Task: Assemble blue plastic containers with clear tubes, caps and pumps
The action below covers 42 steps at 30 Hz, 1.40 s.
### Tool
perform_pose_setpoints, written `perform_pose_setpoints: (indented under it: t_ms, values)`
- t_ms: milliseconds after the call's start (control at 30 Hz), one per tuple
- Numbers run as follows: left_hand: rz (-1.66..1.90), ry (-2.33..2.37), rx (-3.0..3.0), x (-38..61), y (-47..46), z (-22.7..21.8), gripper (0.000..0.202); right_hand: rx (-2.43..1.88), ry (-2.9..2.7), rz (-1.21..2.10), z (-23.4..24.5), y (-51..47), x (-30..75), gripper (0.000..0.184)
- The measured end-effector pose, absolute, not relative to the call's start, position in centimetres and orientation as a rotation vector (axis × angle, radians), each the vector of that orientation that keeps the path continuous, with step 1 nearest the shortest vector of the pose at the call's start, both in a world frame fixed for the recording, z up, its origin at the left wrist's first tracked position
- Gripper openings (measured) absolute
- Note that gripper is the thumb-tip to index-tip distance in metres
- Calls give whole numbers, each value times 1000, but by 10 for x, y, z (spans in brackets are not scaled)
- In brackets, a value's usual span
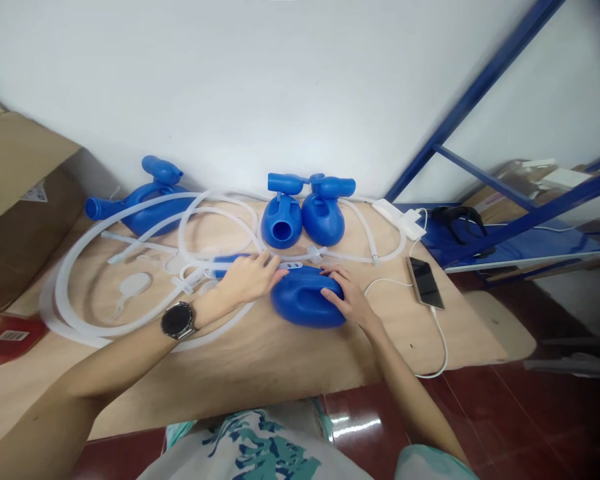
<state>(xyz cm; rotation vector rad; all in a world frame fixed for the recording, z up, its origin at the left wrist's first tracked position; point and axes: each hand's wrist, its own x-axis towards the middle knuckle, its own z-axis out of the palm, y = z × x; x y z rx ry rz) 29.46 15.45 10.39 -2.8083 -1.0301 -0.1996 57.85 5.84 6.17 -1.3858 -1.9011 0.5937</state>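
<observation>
A blue plastic bottle-shaped container (303, 300) lies on the wooden tabletop (260, 360) in front of me. My right hand (347, 293) rests on its right end with fingers curled over it. My left hand (247, 277), with a wristwatch, grips the container's blue neck and a white clamp where the clear tubing (130, 320) meets it. Two more blue containers (305, 213) stand side by side behind it near the wall. Another blue container (140, 200) lies at the back left.
Coils of white tubing spread over the left half of the table. A cardboard box (20, 193) stands at far left. A phone (425, 283) on a white cable and a charger (400, 217) lie at right. Blue metal shelving (505, 193) stands beyond.
</observation>
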Motion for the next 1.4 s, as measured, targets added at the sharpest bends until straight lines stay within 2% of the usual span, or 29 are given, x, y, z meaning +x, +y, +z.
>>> perform_pose_setpoints:
  t_ms: [133, 233, 333, 400, 500, 767, 1133, 1400]
  values:
    - [-226, -880, -2891, 288, 159, 112, 56, -1381, -1954, 669, 75, 58, 581, 45]
    - [-349, -726, -2982, 283, 162, 119, 47, -1433, -2031, 639, 94, 61, 571, 48]
    - [-429, -691, -3066, 284, 160, 123, 38, -1490, -2112, 478, 110, 69, 546, 42]
    - [-445, -726, -3074, 288, 156, 122, 33, -1473, -2154, 485, 116, 76, 529, 35]
    - [-460, -839, -3047, 292, 151, 118, 29, -1486, -2207, 565, 117, 87, 514, 31]
    - [-655, -1021, -2971, 300, 142, 113, 29, -1566, -2140, 776, 115, 100, 519, 36]
    - [-625, -989, -2996, 297, 149, 107, 21, -1618, -2139, 776, 113, 101, 518, 35]
    - [-729, -1113, -2935, 305, 146, 97, 19, -1575, -2085, 757, 115, 99, 512, 32]
